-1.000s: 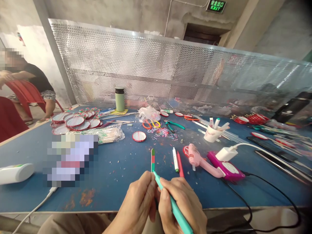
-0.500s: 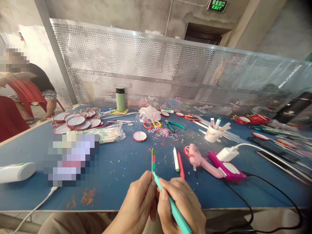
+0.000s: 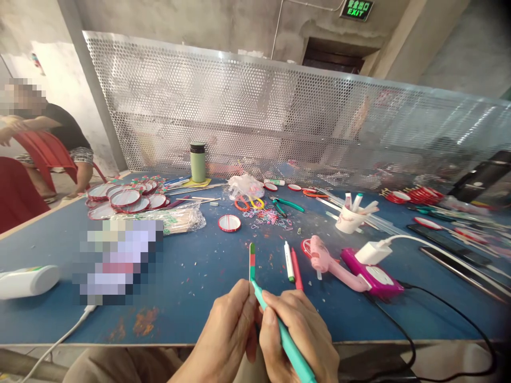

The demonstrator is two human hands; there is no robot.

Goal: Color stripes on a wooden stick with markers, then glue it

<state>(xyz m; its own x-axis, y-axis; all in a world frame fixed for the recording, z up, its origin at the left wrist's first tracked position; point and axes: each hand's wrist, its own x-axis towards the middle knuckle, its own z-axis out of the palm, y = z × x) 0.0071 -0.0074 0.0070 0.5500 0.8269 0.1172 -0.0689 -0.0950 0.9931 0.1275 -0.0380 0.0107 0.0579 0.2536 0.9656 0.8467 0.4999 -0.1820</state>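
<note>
Upright between my hands stands a flat wooden craft stick (image 3: 252, 260), its face coloured in bands of green, red and teal. My left hand (image 3: 228, 322) pinches its lower part, which the fingers hide. A teal marker (image 3: 288, 340) lies slanted in my right hand (image 3: 299, 332), gripped like a pen, with its tip against the stick at the teal band. Just beyond on the table are a white marker (image 3: 289, 261) with a green end and a red marker (image 3: 297, 268).
A pink glue gun (image 3: 335, 268) and a magenta power strip (image 3: 377, 279) lie to the right, with cables. Behind are a paper cup (image 3: 349, 221) of markers, pliers (image 3: 285, 205) and a round red-rimmed piece (image 3: 229, 223). Leftward lie a blurred-out object (image 3: 120, 260) and a white bottle (image 3: 30, 281).
The view has shifted very slightly. Both hands, the stick and the teal marker keep nearly the same position, with the tip still at the teal band.
</note>
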